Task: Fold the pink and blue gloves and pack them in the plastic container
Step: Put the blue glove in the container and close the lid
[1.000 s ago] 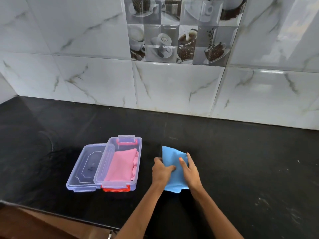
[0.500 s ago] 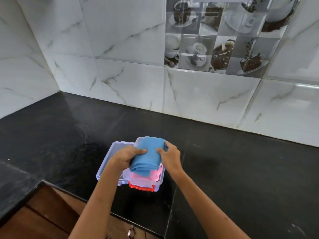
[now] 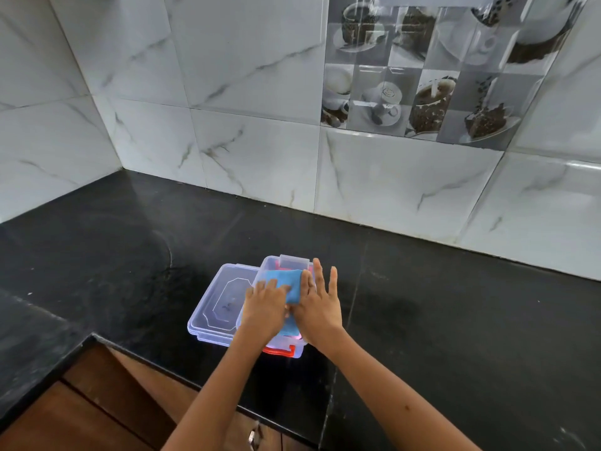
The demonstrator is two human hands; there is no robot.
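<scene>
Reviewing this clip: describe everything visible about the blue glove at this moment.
The blue glove is a soft, matte, light-blue fabric bundle, folded so no fingers show. It lies inside the open clear plastic container, which has red latches, on the black countertop. The left hand presses flat on its near left part, and the right hand, fingers spread, presses along its right edge. Only the far end and a strip between the wrists show. A pink glow shows beneath it, near the container's front edge.

Two bare forearms are reaching up from the bottom of the frame, wearing no sleeves, rings or watches. The left hand [image 3: 265, 312] and right hand [image 3: 320, 307] are showing no gloves.
</scene>
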